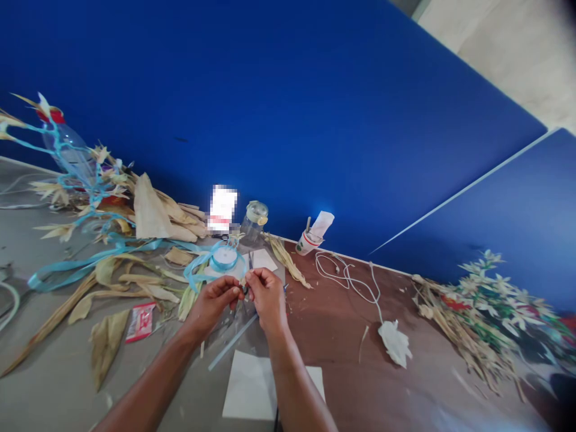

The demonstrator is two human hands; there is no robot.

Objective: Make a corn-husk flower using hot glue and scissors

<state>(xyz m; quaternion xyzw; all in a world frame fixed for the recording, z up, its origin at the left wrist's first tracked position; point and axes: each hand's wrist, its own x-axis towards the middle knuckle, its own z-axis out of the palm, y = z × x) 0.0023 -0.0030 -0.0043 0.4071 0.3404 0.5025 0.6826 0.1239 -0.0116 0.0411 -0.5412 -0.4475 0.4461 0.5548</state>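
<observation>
My left hand (220, 297) and my right hand (269, 297) meet above the middle of the table, fingertips close together. Thumb and fingers of each are pinched on something small and pale, mostly hidden between them; I cannot make out what it is. Just behind the hands lies a spool of light blue ribbon (224, 258), with loose loops of blue ribbon (96, 259) running to the left. A thin dark pointed tool (251, 260) shows behind the right hand, near a white card (264, 260). Below the wrists is a sheet of white paper (249, 384), partly covered by my right forearm.
Dried corn husks (153, 210) and a plastic bottle (67, 147) with husk flowers crowd the left, near a red packet (140, 322). A glass jar (255, 223), paper cup (308, 243), white cable (348, 277) and crumpled tissue (395, 343) stand or lie ahead and right. White flowers (499, 288) lie far right.
</observation>
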